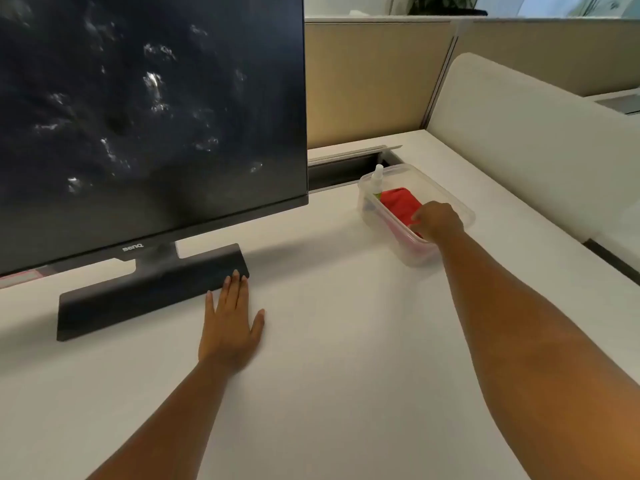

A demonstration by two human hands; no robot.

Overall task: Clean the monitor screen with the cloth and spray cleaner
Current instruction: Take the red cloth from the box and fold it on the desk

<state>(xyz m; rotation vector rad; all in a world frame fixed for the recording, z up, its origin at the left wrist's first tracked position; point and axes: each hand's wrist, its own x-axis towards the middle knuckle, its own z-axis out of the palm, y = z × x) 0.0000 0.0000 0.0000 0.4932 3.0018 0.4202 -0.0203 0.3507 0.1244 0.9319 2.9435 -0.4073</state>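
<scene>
Two hands I see: my left hand (pixel 231 323) flat, empty beside the black BenQ monitor (pixel 152 109), my right hand (pixel 438 221) curled onto the red folded cloth (pixel 401 204), grip unclear, in the clear plastic tub (pixel 457 206).

A glossy dark monitor screen (pixel 149 116), smeared with pale marks, is flanked to its right by a clear plastic container (pixel 460 209) in which red cloth (pixel 398 202) is held; a matt white desk (pixel 346 341) is seen below.

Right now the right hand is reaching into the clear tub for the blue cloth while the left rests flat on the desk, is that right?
Not quite: the cloth is red, as the head view shows. The right hand does reach into the tub, and the left hand rests flat on the desk.
</scene>
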